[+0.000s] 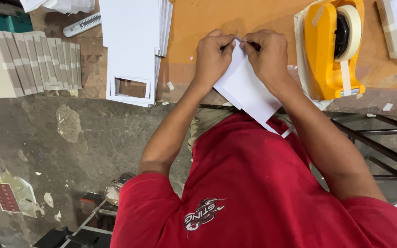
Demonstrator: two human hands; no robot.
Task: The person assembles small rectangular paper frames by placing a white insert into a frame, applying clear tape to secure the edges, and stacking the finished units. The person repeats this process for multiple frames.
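The bench [235, 18], a brown board top, runs across the upper part of the view, its near edge facing the person in the red shirt [253, 183]. A stack of white sheets [132, 41] lies on the bench toward its left end, overhanging the near edge; the lowest sheets show a rectangular window cut-out. Left of the stack, off the bench, a row of grey-beige boards [33, 62] stands fanned, edge on edge. A yellow tape dispenser [329, 50] sits near the right end of the bench, close to the near edge, a roll of pale tape mounted in it and a strip hanging down its front. A white card [246, 87] lies tilted over the near edge at the middle of the bench, its lower corner projecting beyond the edge above the shirt. The left hand [213, 57] is closed on the card's upper corner, thumb and forefinger pinching it. The right hand [267, 55] grips the same corner from the other side, fingertips touching those of the left. A white ruler [82, 24] lies at the far left, beyond the stack.
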